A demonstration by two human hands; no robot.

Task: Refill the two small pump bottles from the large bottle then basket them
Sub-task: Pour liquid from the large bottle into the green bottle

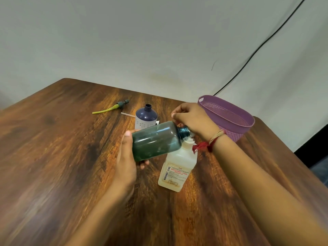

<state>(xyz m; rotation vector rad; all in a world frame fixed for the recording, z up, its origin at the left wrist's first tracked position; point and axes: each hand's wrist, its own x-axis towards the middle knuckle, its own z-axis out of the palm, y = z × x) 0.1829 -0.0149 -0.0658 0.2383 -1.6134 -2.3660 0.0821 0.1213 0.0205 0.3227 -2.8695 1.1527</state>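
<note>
Left hand (126, 160) gripped the green bottle (156, 141) around its base end, fingers wrapped under, thumb on top. The bottle was held off the counter (62, 148), long axis near level, base to the left, open neck pointing right and a little away. Right hand (193, 119) sat at that neck, fingers curled over the shoulder. Could not tell whether it held anything, since the palm side was hidden. Large bottle (177, 167) stood upright on the counter directly under the green bottle's neck, its white top just below the right wrist and partly covered by it. That made the right hand the nearer one to the large bottle, with the left occupied. Judgement: pouring would need the green bottle swung upright first, neck up, as its mouth faced sideways and not toward the source. Purple bottle (146, 118) stood open just behind the green one. A pump (117, 106) lay on its side farther back left, tube trailing left. Basket (227, 112) sat right rear, beyond the right hand, nothing seen in it.
</note>
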